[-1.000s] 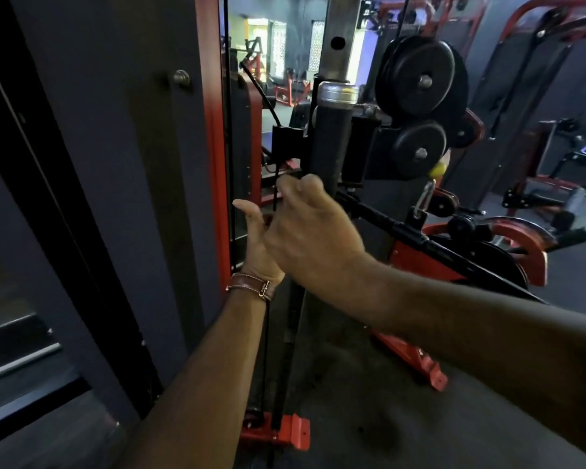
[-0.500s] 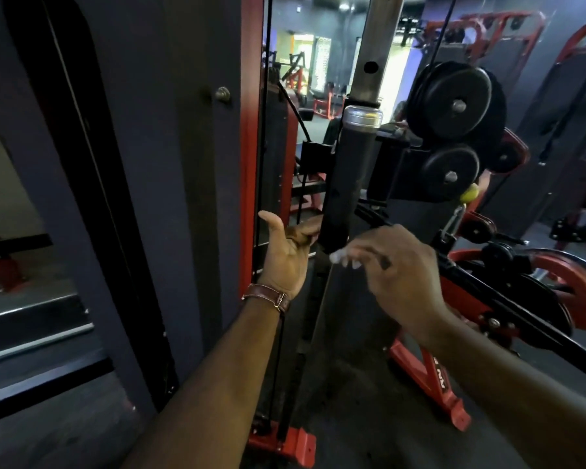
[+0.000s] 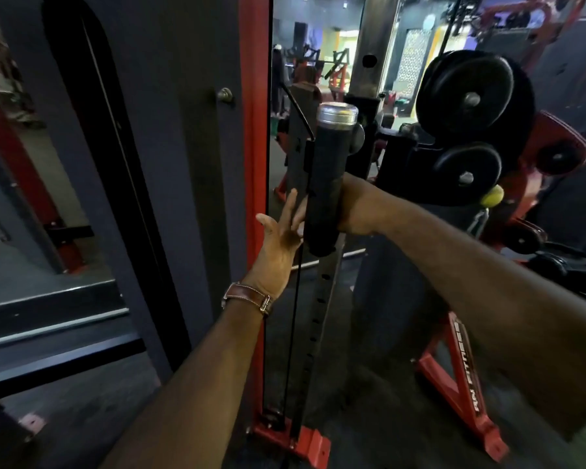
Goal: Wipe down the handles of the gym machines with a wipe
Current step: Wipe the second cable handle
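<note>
A black foam-covered handle (image 3: pixel 323 194) with a silver cap stands upright on the machine's perforated steel post (image 3: pixel 318 313). My left hand (image 3: pixel 279 242), with a brown strap on its wrist, has straight fingers that touch the handle's left side. My right hand (image 3: pixel 354 209) reaches round the handle from the right. Only its wrist end shows, and its fingers are hidden behind the handle. No wipe shows in this view.
A red upright frame (image 3: pixel 256 164) and a thin black cable (image 3: pixel 293 333) run just left of the post. Black weight plates (image 3: pixel 471 96) hang on a red rack to the right. A red floor foot (image 3: pixel 460 384) sits at lower right. A dark wall panel (image 3: pixel 170 164) fills the left.
My right hand, which pinched a white wipe in front of the post, has moved up behind the handle, taking the wipe out of sight. My left hand's fingers have straightened against the handle.
</note>
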The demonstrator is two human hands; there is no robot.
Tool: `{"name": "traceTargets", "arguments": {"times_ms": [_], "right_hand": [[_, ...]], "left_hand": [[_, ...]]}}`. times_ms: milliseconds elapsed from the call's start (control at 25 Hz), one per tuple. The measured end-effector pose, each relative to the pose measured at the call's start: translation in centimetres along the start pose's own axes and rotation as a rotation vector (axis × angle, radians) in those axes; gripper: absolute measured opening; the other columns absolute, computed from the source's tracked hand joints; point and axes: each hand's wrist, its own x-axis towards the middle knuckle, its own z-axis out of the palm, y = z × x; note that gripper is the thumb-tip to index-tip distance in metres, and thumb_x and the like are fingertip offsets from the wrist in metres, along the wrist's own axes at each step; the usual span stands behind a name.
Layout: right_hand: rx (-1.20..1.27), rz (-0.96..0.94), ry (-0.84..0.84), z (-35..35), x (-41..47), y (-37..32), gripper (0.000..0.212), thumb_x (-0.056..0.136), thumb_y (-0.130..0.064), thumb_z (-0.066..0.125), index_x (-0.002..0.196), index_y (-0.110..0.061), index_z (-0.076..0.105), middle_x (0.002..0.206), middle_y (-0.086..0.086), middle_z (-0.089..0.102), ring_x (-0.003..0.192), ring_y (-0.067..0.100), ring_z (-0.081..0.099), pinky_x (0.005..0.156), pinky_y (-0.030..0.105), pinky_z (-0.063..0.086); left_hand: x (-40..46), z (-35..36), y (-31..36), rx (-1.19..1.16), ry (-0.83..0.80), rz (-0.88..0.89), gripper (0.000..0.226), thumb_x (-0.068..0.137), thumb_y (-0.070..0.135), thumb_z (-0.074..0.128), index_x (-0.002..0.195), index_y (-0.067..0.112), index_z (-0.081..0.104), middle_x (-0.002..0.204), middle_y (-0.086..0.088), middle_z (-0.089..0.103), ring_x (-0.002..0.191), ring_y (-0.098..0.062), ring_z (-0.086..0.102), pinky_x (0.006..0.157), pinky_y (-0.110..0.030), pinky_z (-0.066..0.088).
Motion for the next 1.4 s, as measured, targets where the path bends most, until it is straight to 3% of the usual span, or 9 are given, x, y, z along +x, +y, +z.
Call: {"name": "traceTargets", "arguments": {"times_ms": [200,360,480,560,680,840,960,1120,1400], "right_hand": [[-0.180,-0.065,-0.433,-1.3,2.8,0.8,0.025,0.096,-0.005,0.059,0.120,-0.007,0.065,0.117,0.011,0.065,0.116,0.026,0.061,0.098,0.030,0.047],[0.710,-0.233,-0.580,-0.8,2.1,0.7,0.018,0.098,-0.006,0.050,0.093,-0.006,0.068,0.092,0.016,0.068,0.099,0.034,0.062,0.093,0.053,0.043],[0.738,-0.325,-0.464,1.0,2.1,2.6,0.014,0.098,0.001,0.050,0.097,-0.006,0.063,0.091,0.012,0.067,0.096,0.030,0.065,0.097,0.042,0.053],[0.436,-0.429,-0.479,2.2,1.8,3.4,0.016,0.094,0.006,0.053,0.096,-0.008,0.059,0.080,-0.001,0.061,0.085,0.022,0.063,0.081,0.032,0.053],[0.242,-0.340,0.034,2.8,0.4,3.3,0.029,0.082,0.018,0.052,0.070,-0.008,0.056,0.069,0.002,0.056,0.081,0.030,0.064,0.073,0.031,0.053],[1.131,-0.199,0.166,3.4,-1.8,2.2,0.028,0.095,0.008,0.045,0.099,-0.004,0.071,0.097,0.014,0.073,0.100,0.027,0.070,0.088,0.041,0.058],[0.902,-0.274,0.497,7.1,-3.8,2.9,0.017,0.098,-0.004,0.053,0.098,-0.013,0.068,0.096,-0.003,0.068,0.096,0.012,0.067,0.084,0.030,0.056],[0.777,-0.416,0.867,9.8,-4.8,3.1,0.007,0.095,-0.002,0.060,0.099,0.001,0.065,0.099,0.008,0.063,0.093,0.012,0.064,0.077,0.024,0.053],[0.515,-0.562,0.992,9.1,-4.8,2.7,0.009,0.085,0.000,0.075,0.090,0.002,0.069,0.092,0.012,0.060,0.092,0.001,0.051,0.078,0.013,0.049]], "left_hand": [[-0.4,1.0,0.1,-0.131,0.057,-0.014,0.115,0.072,0.092,0.015,0.159,0.016,0.017,0.154,-0.011,0.043,0.143,-0.028,0.040,0.121,-0.049,0.024],[-0.4,2.3,0.9,-0.157,0.149,0.021,0.086,0.079,0.086,0.024,0.110,0.015,0.061,0.109,0.000,0.062,0.113,-0.019,0.056,0.101,-0.039,0.045],[-0.2,2.6,1.6,-0.064,0.219,0.031,0.074,0.073,0.089,0.036,0.087,0.020,0.060,0.092,-0.006,0.052,0.097,-0.016,0.054,0.094,-0.029,0.048],[-0.1,2.6,1.4,-0.011,0.242,0.029,0.090,0.076,0.088,0.021,0.103,0.013,0.064,0.108,-0.013,0.062,0.110,-0.021,0.058,0.103,-0.032,0.047],[-0.2,2.9,0.9,-0.043,0.224,0.025,0.096,0.080,0.081,0.001,0.126,0.021,0.061,0.136,-0.011,0.056,0.135,-0.026,0.047,0.119,-0.051,0.029],[-0.1,4.2,0.7,-0.112,0.265,0.075,0.096,0.079,0.081,0.003,0.116,0.026,0.073,0.126,-0.006,0.067,0.127,-0.022,0.056,0.114,-0.044,0.037],[-0.2,5.1,0.5,-0.095,0.324,0.059,0.079,0.088,0.074,0.019,0.093,0.022,0.077,0.096,0.001,0.073,0.097,-0.011,0.067,0.091,-0.026,0.051],[-0.3,5.7,0.0,-0.137,0.440,-0.030,0.068,0.106,0.024,0.025,0.063,0.013,0.077,0.065,0.002,0.069,0.065,-0.005,0.067,0.067,-0.019,0.053],[-1.1,5.6,-0.1,-0.132,0.569,-0.014,0.034,0.098,0.023,0.046,0.094,0.004,0.073,0.093,-0.010,0.070,0.086,-0.016,0.067,0.081,-0.027,0.055]]}}
